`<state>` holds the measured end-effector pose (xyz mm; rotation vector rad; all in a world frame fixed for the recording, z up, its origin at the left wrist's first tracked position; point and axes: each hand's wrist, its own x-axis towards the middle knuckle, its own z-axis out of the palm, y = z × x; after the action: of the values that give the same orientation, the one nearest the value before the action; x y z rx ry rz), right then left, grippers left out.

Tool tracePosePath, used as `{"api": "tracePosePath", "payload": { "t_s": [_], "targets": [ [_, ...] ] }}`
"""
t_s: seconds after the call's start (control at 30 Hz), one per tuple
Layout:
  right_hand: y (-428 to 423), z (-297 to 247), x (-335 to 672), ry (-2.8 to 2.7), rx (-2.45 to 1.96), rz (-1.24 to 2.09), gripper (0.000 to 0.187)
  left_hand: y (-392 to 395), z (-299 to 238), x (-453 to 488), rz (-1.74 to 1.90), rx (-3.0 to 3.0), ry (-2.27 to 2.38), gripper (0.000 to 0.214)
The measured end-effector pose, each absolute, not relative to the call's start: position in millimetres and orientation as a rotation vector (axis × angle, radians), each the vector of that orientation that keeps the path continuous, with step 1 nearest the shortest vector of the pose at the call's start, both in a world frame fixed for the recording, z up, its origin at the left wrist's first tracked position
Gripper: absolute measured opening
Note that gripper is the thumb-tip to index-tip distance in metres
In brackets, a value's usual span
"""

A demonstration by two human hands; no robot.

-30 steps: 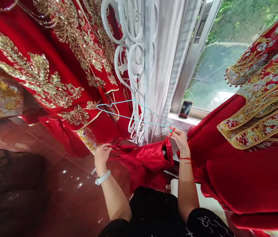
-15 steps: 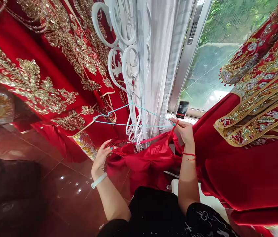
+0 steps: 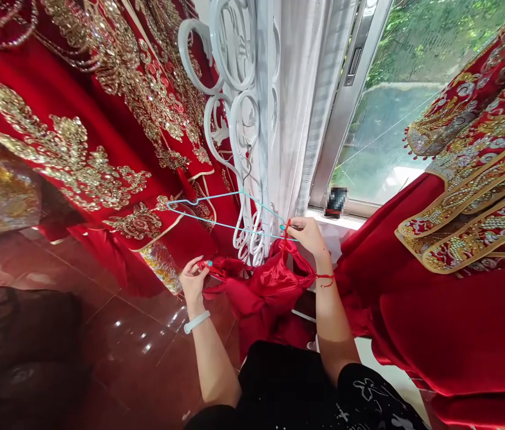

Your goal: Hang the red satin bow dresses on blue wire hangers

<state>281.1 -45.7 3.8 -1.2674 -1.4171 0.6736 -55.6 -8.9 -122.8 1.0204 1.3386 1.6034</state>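
A thin light-blue wire hanger (image 3: 216,210) hangs by its hook from a white scrollwork stand (image 3: 239,137). My right hand (image 3: 306,236) pinches a thin red strap of a small red satin garment (image 3: 270,280) right at the hanger's right end. My left hand (image 3: 195,276), a white band on its wrist, pinches the garment's other strap lower down, below the hanger's left half. The garment sags in a bunch between both hands.
Red robes with gold embroidery (image 3: 91,137) hang at the left and another embroidered red gown (image 3: 471,227) fills the right. A white curtain (image 3: 297,101) and a window (image 3: 391,113) are behind, with a dark small object (image 3: 335,201) on the sill. Glossy red floor tiles (image 3: 136,334) lie below.
My right hand has moved left along the hanger's right end with the strap. My left hand has closed on the other strap and the hanger has tilted down at the right.
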Motion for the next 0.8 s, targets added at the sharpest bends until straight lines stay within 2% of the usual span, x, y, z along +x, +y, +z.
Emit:
{"api": "tracePosePath", "payload": {
  "t_s": [0.17, 0.37, 0.47, 0.57, 0.8],
  "targets": [
    [-49, 6, 277, -1.473, -1.456, 0.261, 0.005, -15, -123, -75, 1.401, 1.266, 1.492, 0.049],
    [-33, -8, 266, -1.293, -1.592, -0.065, 0.016, -33, -115, -94, 1.150, 1.504, 2.071, 0.030],
    [-26, -11, 272, -1.278, -1.596, -0.173, 0.004, -38, -107, -92, 1.266, 1.452, 1.903, 0.030],
    [-21, -9, 287, -1.366, -1.562, -0.231, 0.025, -36, -95, -83, 1.460, 1.295, 1.703, 0.036],
    [-9, 6, 325, -1.626, -1.544, -0.313, 0.033, -20, -51, -78, 1.833, 1.237, 1.424, 0.029]
  ]
}}
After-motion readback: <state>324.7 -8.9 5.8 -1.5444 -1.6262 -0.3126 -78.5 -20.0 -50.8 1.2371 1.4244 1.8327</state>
